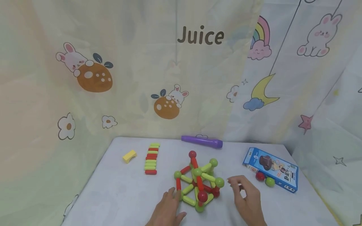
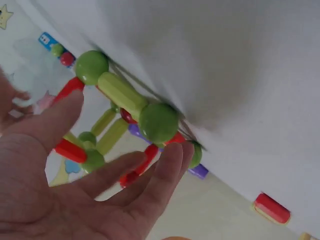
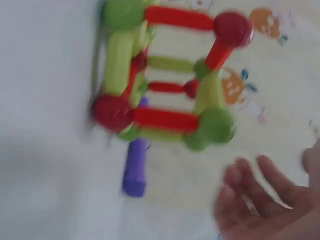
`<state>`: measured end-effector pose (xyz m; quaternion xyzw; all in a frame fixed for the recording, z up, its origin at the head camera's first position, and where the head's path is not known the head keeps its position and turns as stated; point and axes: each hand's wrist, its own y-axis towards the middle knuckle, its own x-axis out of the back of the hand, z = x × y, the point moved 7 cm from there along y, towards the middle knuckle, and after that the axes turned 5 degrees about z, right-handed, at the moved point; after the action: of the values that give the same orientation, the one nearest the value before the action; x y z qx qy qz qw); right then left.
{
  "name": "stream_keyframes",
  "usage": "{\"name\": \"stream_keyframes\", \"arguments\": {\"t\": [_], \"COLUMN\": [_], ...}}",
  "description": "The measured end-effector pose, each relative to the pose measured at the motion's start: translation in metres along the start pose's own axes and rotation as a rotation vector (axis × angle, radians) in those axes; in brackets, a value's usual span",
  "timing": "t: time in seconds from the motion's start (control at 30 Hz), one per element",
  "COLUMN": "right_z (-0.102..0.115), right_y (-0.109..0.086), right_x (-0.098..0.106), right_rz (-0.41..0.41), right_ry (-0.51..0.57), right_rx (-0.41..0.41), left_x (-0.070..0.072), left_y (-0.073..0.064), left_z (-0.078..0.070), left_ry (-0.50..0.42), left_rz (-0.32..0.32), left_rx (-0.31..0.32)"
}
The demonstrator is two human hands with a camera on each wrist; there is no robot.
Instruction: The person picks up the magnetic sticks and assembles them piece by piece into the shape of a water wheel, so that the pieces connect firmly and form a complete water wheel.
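A structure of red and yellow-green rods joined by red and green balls [image 1: 199, 172] stands on the table. At its near left side is my left hand [image 1: 167, 207], its relaxed fingertips right at a lower green ball [image 2: 159, 123] and red rod in the left wrist view. The thumb lies apart from the other fingers. My right hand [image 1: 248, 198] hovers right of the structure, fingers loosely bent with nothing between them. Seen from the right wrist, the hand [image 3: 265, 200] is apart from the nearest green ball [image 3: 217, 125].
Several red and yellow-green rods [image 1: 150, 163] lie in a column left of the structure, beside a yellow arched block [image 1: 129, 156]. A purple microphone-shaped stick [image 1: 202, 141] lies behind. At right, a loose red ball [image 1: 260, 176] and green ball [image 1: 270, 182] sit against a blue box [image 1: 272, 168].
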<state>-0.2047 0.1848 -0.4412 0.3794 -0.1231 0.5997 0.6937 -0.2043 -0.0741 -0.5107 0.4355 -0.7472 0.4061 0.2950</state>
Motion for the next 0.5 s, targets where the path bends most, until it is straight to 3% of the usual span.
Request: {"name": "stream_keyframes", "arguments": {"t": [0.07,0.13,0.2,0.27,0.37,0.5], "right_z": [-0.025,-0.045,-0.057,-0.063,-0.064,-0.065], "right_y": [0.004,0.005,0.001,-0.002,-0.004,-0.006], "right_x": [-0.004,-0.018,-0.033,-0.045,-0.053,-0.055], "right_rz": [0.104,0.288,0.46,0.561,0.589,0.549], "right_ry": [0.016,0.049,0.089,0.12,0.128,0.138], "right_rx": [-0.085,-0.135,-0.143,-0.124,-0.109,-0.188], "left_x": [0.001,0.0,0.0,-0.001,-0.002,-0.001], "left_y": [-0.004,-0.006,-0.007,-0.007,-0.005,0.0], "left_z": [0.0,0.0,-0.001,0.0,0.002,0.007], "left_ry": [-0.048,-0.08,-0.105,-0.139,-0.212,-0.323], "left_rz": [-0.019,-0.03,-0.033,-0.03,-0.028,-0.042], "left_rx": [0.02,0.025,0.024,0.025,0.019,0.019]}}
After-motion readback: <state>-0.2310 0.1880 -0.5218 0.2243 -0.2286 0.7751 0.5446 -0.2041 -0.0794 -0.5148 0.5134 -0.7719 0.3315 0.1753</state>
